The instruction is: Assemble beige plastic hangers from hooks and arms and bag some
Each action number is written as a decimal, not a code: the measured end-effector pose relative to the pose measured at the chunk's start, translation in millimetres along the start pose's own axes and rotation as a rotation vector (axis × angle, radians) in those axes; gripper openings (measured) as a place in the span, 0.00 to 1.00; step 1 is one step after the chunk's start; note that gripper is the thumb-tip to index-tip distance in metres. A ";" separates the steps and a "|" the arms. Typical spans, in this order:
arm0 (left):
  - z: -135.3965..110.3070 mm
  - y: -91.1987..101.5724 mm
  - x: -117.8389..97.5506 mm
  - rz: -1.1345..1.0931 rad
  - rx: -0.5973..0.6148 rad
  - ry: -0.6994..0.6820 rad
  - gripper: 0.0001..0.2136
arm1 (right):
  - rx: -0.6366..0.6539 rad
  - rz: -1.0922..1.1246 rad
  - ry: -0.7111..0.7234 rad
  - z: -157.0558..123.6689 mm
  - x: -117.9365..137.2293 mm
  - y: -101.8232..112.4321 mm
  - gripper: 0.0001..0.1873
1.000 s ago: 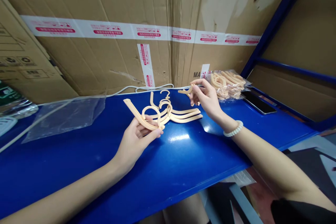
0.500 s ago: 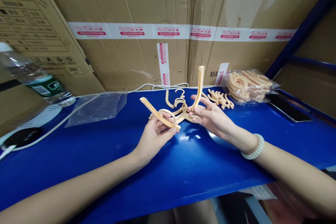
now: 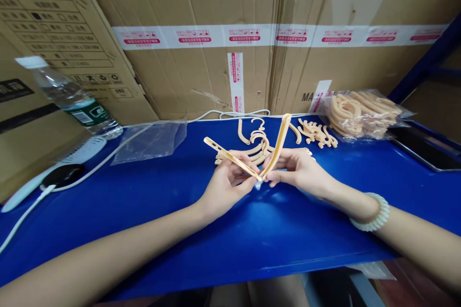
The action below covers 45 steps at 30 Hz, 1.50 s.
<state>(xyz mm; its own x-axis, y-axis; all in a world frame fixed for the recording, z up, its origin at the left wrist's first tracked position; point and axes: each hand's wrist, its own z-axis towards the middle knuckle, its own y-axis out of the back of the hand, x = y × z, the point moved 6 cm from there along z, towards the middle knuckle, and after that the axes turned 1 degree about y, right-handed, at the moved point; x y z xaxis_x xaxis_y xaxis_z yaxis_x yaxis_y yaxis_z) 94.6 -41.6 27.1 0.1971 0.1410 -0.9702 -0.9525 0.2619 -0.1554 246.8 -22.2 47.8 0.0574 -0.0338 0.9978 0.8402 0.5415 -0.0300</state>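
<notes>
My left hand (image 3: pixel 230 180) is closed on a cream plastic hanger arm (image 3: pixel 226 153) with slots near its outer end. In my right hand (image 3: pixel 300 168) is a second, curved hanger arm (image 3: pixel 279 146), its hollow side facing me. The inner ends of both arms meet between my fingertips; whether they are joined, I cannot tell. Just behind my hands, cream hanger pieces (image 3: pixel 257 156) lie on the blue table (image 3: pixel 230 244), partly hidden by my fingers. A hanger hook (image 3: pixel 258 122) and a loose hanger arm (image 3: pixel 242 133) lie farther back.
Small hooks (image 3: pixel 317 133) are heaped at the back right, beside a clear bag of cream parts (image 3: pixel 363 114) and a phone (image 3: pixel 427 147). At left are a water bottle (image 3: pixel 77 103), a hairbrush (image 3: pixel 84 150), a black round device (image 3: pixel 65 176), a cable and a plastic bag (image 3: pixel 149 143). Cardboard (image 3: pixel 201 72) stands behind.
My right hand has brought its hanger arm down and inward, so its lower end now meets the left piece. The left piece has turned, and the camera view has shifted left.
</notes>
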 end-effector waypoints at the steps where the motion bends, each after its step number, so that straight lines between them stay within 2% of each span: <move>1: -0.3 -0.1 -0.6 0.004 0.003 0.000 0.17 | 0.000 -0.003 0.004 0.0 0.8 0.4 0.14; 6: -1.7 1.2 -2.2 0.037 0.001 0.017 0.14 | -0.007 -0.026 -0.007 -0.4 2.5 0.7 0.12; 16: -1.7 5.0 1.0 -0.004 -0.048 0.068 0.16 | -0.060 -0.161 0.067 -3.4 9.6 -0.6 0.14; 21: 1.2 4.9 2.0 -0.085 -0.059 0.093 0.18 | -0.086 -0.194 0.081 -1.5 4.3 0.1 0.14; 24: 5.5 11.2 -2.0 -0.118 -0.083 0.110 0.18 | -0.136 -0.176 0.056 1.6 4.0 12.1 0.16; 28: 16.0 34.9 -14.5 -0.182 -0.157 0.161 0.17 | -0.127 -0.226 0.030 5.2 22.6 42.3 0.16; 31: 27.3 54.1 -27.2 -0.211 -0.145 0.201 0.14 | -0.117 -0.423 0.082 5.5 45.7 66.0 0.17; 34: 36.6 74.7 -39.8 -0.168 -0.151 0.174 0.12 | -0.083 -0.667 0.159 5.3 60.9 78.0 0.17; 36: 40.2 85.0 -45.2 -0.051 -0.117 0.145 0.12 | -0.004 -0.836 0.218 5.7 64.7 77.2 0.16; 39: 43.3 88.7 -45.6 0.373 0.060 0.106 0.11 | 0.156 -1.066 0.272 6.3 62.4 71.5 0.15; 42: 43.1 79.1 -42.7 0.803 0.265 -0.058 0.11 | 0.300 -1.174 0.135 7.3 48.3 72.4 0.14; 45: 33.3 59.3 -46.5 1.129 0.374 -0.336 0.09 | 0.323 -1.216 -0.003 7.6 36.3 78.1 0.13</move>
<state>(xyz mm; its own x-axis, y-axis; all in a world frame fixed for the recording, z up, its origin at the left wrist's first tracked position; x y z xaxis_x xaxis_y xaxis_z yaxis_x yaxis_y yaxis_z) 36.7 -0.8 69.2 -0.5900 0.6885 -0.4218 -0.5135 0.0832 0.8540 310.4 25.2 82.1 -0.6612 -0.6524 0.3704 0.1792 0.3421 0.9224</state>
